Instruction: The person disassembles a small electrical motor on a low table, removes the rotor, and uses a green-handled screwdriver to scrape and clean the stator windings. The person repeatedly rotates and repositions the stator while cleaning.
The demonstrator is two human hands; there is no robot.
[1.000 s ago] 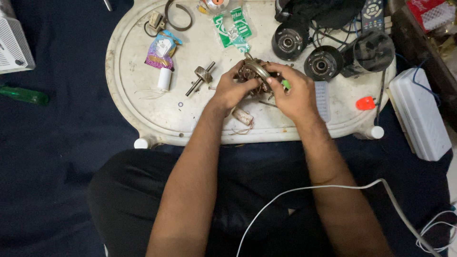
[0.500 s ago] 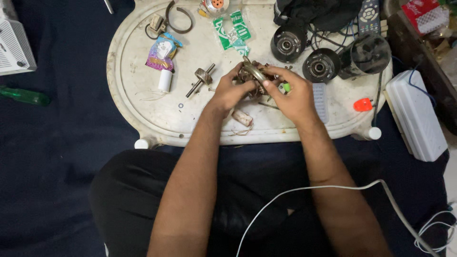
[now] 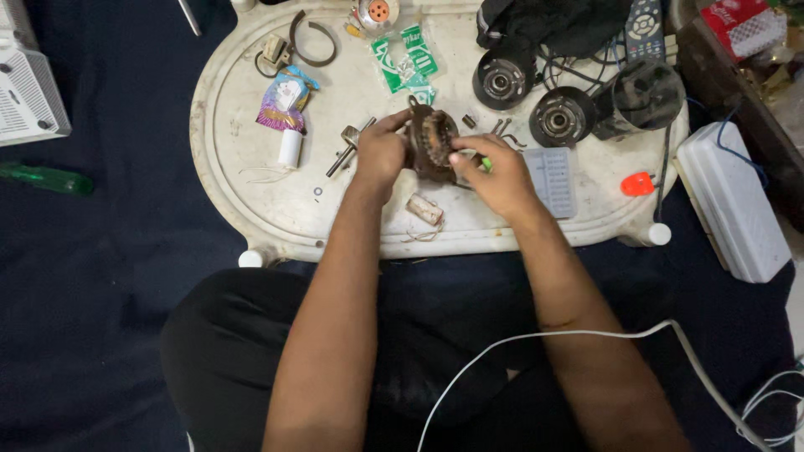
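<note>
- Left hand (image 3: 381, 153): closed around the left side of the motor stator (image 3: 431, 142), a rusty brown ring with copper windings, held just above the centre of the white oval counter (image 3: 251, 192).
- Right hand (image 3: 494, 172): fingertips pinched at the stator's right edge, gripping it together with a small green-tipped tool (image 3: 485, 164) (most of the tool is hidden under the fingers).
- Progress, as judged from the layout: the motor lies in parts. The rotor shaft (image 3: 350, 144) rests just left of the left hand, and two black end housings (image 3: 501, 82) sit at upper right beside loose screws (image 3: 501, 127), so dismantling looks done; the work on the stator is in hand and nothing is put back together.
- Near field: a small cylindrical capacitor (image 3: 424, 209) lies below the hands.
- Periphery: a green-handled screwdriver (image 3: 46, 178) lies on the dark floor at left.
</note>
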